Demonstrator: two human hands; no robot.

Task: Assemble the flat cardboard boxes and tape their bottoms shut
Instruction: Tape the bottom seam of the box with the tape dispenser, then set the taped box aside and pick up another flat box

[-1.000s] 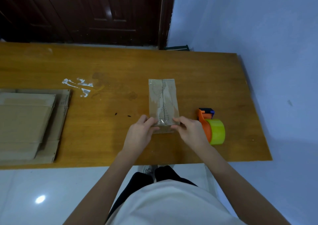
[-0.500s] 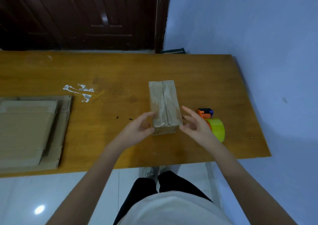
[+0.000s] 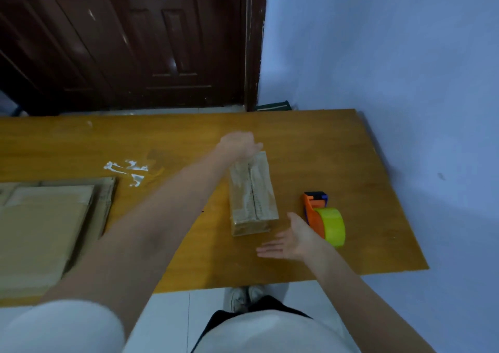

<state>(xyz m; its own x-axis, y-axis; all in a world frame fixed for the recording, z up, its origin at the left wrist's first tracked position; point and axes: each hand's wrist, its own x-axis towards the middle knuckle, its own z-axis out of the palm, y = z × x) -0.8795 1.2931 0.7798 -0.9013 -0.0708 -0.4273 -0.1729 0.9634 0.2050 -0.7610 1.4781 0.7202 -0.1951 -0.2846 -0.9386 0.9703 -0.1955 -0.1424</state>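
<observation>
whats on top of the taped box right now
Clear tape along the seam of the box, and the left hand at its far end. That hand covers the far edge.

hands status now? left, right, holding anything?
Left hand: at the far end of the taped box; grip cannot be told, fingers hidden.
Right hand: open, flat, holding nothing, near the tape dispenser.
</observation>
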